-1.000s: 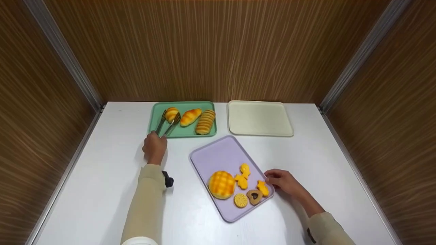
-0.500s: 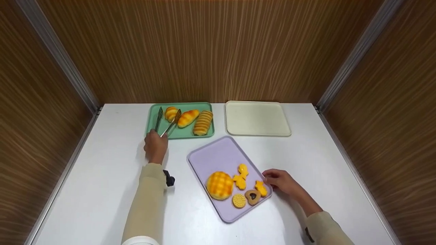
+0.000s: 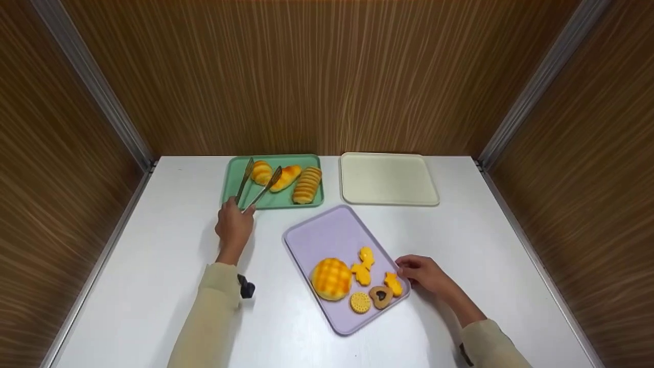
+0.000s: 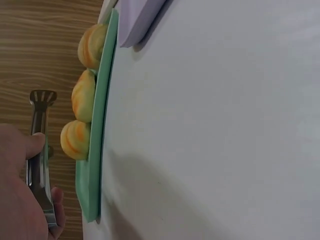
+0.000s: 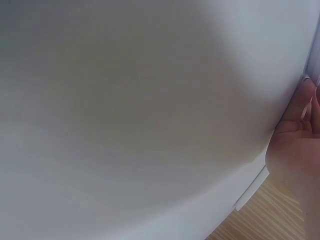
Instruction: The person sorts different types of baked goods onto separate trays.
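My left hand (image 3: 235,225) grips metal tongs (image 3: 261,195), arms spread apart, over the left part of a green tray (image 3: 236,171). Between the tong tips sits a round striped roll (image 3: 261,172); the right tip overlaps an oval bread (image 3: 288,176) in the head view. To the right lies a ridged long bread (image 3: 307,185). In the left wrist view the tongs (image 4: 39,150) stand raised beside the row of breads. My right hand (image 3: 423,272) pinches the right rim of a purple tray (image 3: 322,230), thumb (image 5: 301,97) at its edge.
On the purple tray lie a checked round bun (image 3: 332,279), several yellow fish-shaped pieces (image 3: 361,274), a round biscuit (image 3: 360,302) and a heart-shaped cookie (image 3: 380,296). A cream tray (image 3: 389,178) stands at the back right. Wood-grain walls (image 3: 327,76) enclose the white table (image 3: 127,286).
The tongs have shifted right, so the right tip now overlaps the oval bread. The round roll has turned slightly. My left forearm has swung left; my right hand stays at the purple tray.
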Available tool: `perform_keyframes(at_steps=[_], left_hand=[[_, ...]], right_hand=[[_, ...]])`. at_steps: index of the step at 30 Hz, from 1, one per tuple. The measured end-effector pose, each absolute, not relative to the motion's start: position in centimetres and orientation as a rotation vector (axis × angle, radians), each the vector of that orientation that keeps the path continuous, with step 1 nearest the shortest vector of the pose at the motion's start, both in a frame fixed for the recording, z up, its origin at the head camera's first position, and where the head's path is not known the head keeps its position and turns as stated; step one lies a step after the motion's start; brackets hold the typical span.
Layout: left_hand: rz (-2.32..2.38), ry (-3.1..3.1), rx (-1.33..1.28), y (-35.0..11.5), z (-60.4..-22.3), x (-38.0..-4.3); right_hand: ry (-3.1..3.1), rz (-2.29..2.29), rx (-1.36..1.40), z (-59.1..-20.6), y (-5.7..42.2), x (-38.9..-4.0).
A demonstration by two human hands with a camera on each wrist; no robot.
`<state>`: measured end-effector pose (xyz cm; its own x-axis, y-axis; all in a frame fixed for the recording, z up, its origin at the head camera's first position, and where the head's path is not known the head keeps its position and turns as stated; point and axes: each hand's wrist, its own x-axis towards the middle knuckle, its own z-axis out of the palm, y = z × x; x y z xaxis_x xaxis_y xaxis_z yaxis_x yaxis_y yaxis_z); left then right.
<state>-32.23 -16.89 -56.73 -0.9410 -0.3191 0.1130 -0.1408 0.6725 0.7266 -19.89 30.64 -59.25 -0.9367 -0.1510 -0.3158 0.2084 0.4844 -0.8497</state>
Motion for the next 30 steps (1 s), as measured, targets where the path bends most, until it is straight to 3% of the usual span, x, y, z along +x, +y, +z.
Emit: perform_keyframes(at_steps=[30], left_hand=[[-1.056, -2.884, -0.160, -12.9, -57.9, -15.7]], right_hand=[[2.414, -1.431, 0.014, -59.4, 30.6, -19.7]])
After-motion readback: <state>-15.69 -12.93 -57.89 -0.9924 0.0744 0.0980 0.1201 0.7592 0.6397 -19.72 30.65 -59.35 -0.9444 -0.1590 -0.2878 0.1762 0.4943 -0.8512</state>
